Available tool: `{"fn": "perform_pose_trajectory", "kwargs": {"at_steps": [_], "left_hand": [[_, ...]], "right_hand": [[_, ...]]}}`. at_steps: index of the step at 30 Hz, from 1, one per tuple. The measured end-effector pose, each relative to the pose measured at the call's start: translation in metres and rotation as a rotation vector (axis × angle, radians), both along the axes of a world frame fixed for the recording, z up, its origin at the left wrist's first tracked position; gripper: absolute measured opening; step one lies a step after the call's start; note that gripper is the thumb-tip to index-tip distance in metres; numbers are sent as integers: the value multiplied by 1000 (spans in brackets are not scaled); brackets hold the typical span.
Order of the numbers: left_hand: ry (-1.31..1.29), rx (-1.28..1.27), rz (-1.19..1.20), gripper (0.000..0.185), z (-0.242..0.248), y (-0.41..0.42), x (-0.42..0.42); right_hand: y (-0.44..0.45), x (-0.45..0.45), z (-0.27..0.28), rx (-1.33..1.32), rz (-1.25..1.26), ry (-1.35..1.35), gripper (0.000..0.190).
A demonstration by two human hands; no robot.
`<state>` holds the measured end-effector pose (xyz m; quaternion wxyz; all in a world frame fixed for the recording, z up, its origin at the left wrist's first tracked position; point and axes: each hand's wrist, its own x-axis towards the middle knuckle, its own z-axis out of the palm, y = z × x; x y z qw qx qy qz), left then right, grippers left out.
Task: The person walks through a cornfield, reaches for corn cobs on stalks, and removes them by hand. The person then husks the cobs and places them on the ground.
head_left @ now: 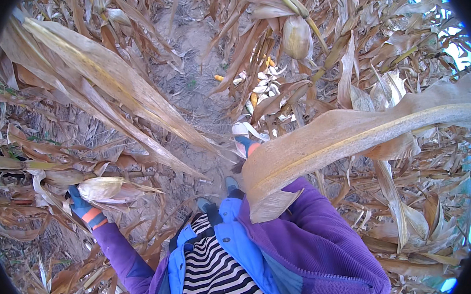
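My left hand (82, 208), in a grey glove with orange bands, grips the base of a husk-covered ear of corn (101, 189) beside a dry stalk (0, 161). The ear's husk is pale and papery, with loose ends trailing right. My right hand (244, 142), in a matching glove, is around a pale husked-over ear (240, 129) farther ahead. A broad dry corn leaf (327, 141) hides its wrist and part of the forearm. Beyond that hand lies a pile of corn ears (262, 87) on the ground, some bare and yellow, others in white husks.
Long dry leaves (112, 83) reach in from the left at close range. Another ear in its husk (297, 37) hangs from a stalk ahead. Standing dry corn plants (404, 210) crowd the right side. A strip of bare soil (184, 64) littered with dry stalks runs ahead of my shoes (231, 184).
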<state>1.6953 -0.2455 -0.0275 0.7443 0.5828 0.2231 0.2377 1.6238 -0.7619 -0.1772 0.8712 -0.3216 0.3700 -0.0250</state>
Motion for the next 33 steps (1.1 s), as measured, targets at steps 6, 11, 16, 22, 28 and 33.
{"fn": "perform_pose_trajectory", "kwargs": {"at_steps": [6, 11, 16, 22, 28, 33], "left_hand": [[-72, 15, -9, 43, -13, 20, -7], [-28, 12, -64, 46, -15, 11, 8], [-44, 64, -3, 48, -12, 17, -4], [-52, 27, -27, 50, -20, 20, 5], [-144, 24, -78, 43, -12, 9, 3], [-141, -2, -47, 38, -13, 9, 4]], "right_hand": [[-80, 99, 8, -216, -241, -127, 26], [-167, 140, -41, -802, -216, 64, 24], [-61, 114, 55, -1410, -174, -73, 38], [-94, 116, 236, -2077, -536, -289, 46], [-115, 156, 320, -2240, -568, -216, 58], [-127, 195, 320, -2396, -305, -41, 48]]}}
